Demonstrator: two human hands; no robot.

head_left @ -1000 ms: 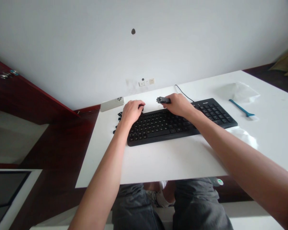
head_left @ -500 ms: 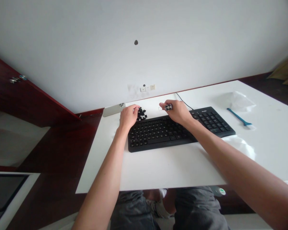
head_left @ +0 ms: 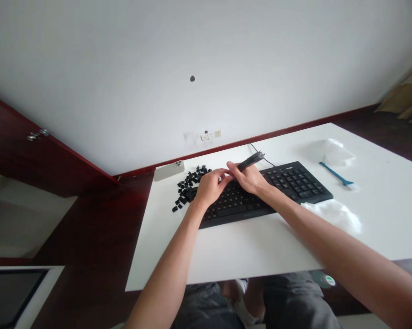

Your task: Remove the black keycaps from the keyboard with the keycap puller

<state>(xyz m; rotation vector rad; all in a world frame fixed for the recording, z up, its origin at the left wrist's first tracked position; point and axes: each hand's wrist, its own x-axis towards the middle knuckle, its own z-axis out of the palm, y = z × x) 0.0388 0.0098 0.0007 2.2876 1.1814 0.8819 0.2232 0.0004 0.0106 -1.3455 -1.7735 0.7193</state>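
A black keyboard (head_left: 295, 180) lies on the white table, with many keycaps gone from its left part. Over its upper middle, my right hand (head_left: 250, 178) is closed around a black pen-shaped tool (head_left: 251, 161) whose silvery end points up and to the right. Its lower end is hidden by my fingers. My left hand (head_left: 211, 185) is in a pinch, its fingertips meeting those of my right hand above the keys. Whatever is between the left fingers cannot be made out. Loose black keycaps (head_left: 182, 199) lie scattered to the left of and behind the left hand.
A phone (head_left: 169, 170) lies at the table's back left corner. On the right are a blue brush-like tool (head_left: 336, 173), a crumpled white wrap (head_left: 338, 153) and another white sheet (head_left: 334, 214). The keyboard cable (head_left: 268, 162) runs back toward the wall.
My left hand has moved right from the keycap pile to my right fingertips. The tool in my right hand has swung to show its length. The view has shifted slightly.
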